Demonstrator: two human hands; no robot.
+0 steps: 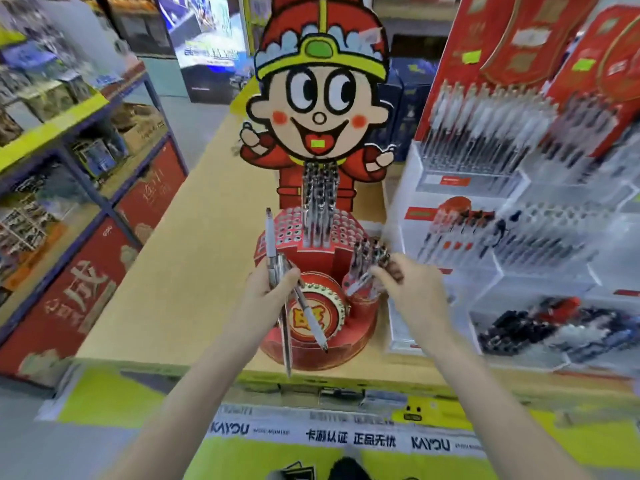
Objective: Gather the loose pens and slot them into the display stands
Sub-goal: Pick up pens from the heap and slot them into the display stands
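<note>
A red round display stand (313, 237) with a cartoon figure backboard stands on the tan counter (194, 258). Its upper tier has many holes and a cluster of upright pens (318, 209) in the middle. My left hand (268, 284) is shut on a bunch of white-and-silver pens (301, 303) that fan up and down in front of the stand. My right hand (408, 289) grips a pen (360, 280) among several pens standing in the stand's lower right tier.
Clear acrylic pen racks (512, 216) full of pens fill the counter's right side, with a tray of dark loose pens (540, 323) at the front. Red boxes stand behind them. Shop shelving (69, 140) runs along the left. A yellow counter edge (311, 386) lies below my arms.
</note>
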